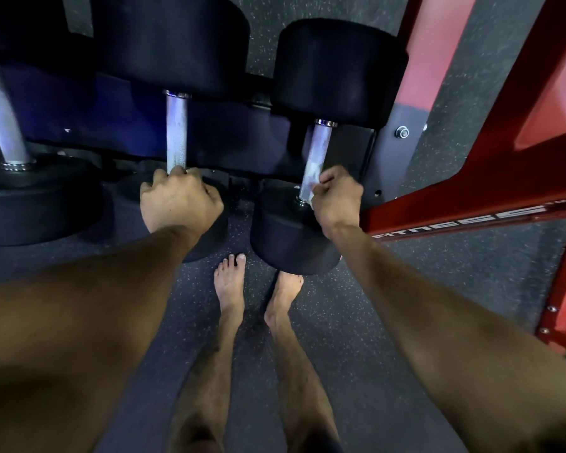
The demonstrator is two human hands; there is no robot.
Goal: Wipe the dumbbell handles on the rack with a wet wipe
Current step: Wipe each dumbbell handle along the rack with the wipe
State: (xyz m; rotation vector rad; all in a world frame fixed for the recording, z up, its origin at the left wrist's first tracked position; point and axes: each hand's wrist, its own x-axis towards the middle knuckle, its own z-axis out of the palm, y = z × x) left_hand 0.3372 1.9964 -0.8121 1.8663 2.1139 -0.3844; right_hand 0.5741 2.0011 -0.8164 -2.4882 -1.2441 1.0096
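My right hand (337,197) pinches a pale wet wipe (311,179) against the near end of the rightmost dumbbell handle (317,158), my left hand (180,199) curls around the middle dumbbell handle (176,132), both dumbbells sitting on the red-framed rack (490,178) above my bare feet (231,279).

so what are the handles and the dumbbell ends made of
Handles: bare metal, likely steel, silvery, with a fine knurled texture and shiny collars. Ends: matte black, no shine, probably rubber coating; what is under it can't be seen.
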